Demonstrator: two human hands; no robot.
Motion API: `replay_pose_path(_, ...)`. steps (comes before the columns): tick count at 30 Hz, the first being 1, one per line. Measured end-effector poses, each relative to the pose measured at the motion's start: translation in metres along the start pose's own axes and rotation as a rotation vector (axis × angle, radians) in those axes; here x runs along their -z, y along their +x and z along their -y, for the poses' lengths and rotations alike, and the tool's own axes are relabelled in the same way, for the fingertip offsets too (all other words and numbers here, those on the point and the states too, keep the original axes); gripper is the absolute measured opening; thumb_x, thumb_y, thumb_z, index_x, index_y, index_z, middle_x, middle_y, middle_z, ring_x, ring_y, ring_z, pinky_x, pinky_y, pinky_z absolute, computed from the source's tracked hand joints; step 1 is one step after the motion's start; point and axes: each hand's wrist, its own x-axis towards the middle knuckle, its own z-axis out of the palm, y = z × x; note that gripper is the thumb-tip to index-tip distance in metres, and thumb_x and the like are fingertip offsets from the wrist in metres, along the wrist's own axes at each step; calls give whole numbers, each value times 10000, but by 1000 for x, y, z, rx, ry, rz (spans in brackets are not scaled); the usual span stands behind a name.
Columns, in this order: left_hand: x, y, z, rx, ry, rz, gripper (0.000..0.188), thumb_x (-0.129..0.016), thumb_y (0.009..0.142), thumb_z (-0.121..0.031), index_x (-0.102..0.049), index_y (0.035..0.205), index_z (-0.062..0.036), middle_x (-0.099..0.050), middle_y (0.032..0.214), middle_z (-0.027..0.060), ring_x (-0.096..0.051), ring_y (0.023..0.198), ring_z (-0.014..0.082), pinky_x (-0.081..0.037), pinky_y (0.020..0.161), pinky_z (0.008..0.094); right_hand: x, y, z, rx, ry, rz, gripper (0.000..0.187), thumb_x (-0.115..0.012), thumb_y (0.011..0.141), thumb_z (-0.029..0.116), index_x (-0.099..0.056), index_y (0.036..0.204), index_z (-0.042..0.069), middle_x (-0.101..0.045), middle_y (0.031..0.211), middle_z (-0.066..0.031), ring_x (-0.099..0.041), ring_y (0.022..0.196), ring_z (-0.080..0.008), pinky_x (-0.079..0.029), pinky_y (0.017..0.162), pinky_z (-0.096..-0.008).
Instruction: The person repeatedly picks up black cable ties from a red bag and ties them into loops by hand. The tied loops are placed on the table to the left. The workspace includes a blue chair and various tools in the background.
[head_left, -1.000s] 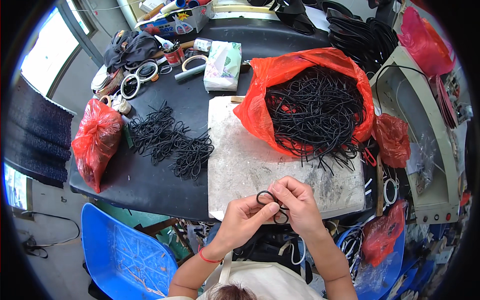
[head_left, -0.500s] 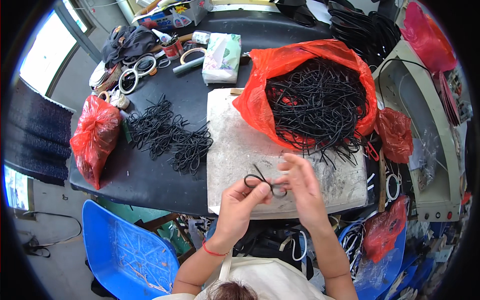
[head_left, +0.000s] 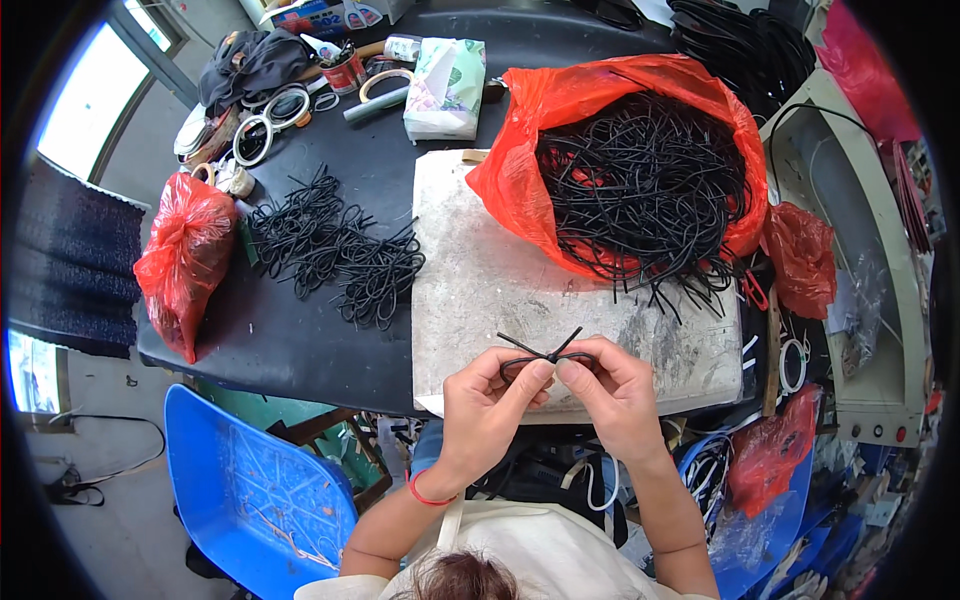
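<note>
A black cord is looped into a bow, its two loose ends pointing up and away from me. My left hand pinches its left loop between thumb and fingers. My right hand grips the right loop the same way, and both thumbs meet close to the middle crossing. Just beyond the hands lies a stained pale board. On it rests a wide-mouthed red plastic bag full of loose black cords. Left of the board is a heap of looped black cords.
A knotted red bag stands at the table's left. Tape rings, a red can and a floral tissue pack sit at the back. Blue bins flank me below. A pale machine housing rises at right.
My right hand has come down and in beside the left and now grips the cord. The loops are drawn out sideways into a bow with a tighter-looking middle.
</note>
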Motion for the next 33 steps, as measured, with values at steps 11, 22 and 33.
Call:
replay_pose_path(11,7,0,-3,12,5,4,144,-610,857,-110,-575,908,20,-633,783,75,-598,679,95,-497,621,214,2,7,4,12,21,46,133,-538,874,39,-589,980,-23,-554,870,-13,-502,763,-58,-415,676,-202)
replay_pose_path(22,4,3,-2,-18,254,186,186,-583,865,-74,-583,1008,45,-641,827,77,-612,745,102,-512,658,230,-4,15,-2,373,-424,-200,96,-599,828,77,-570,792,-8,-507,685,-53,-467,585,-106,-380,536,-243)
replay_pose_path(33,8,1,-5,29,138,196,160,-633,831,-86,-614,924,43,-656,745,76,-610,687,88,-498,633,232,0,4,2,-38,97,-153,109,-548,887,97,-559,802,30,-517,739,7,-447,623,-38,-375,574,-186)
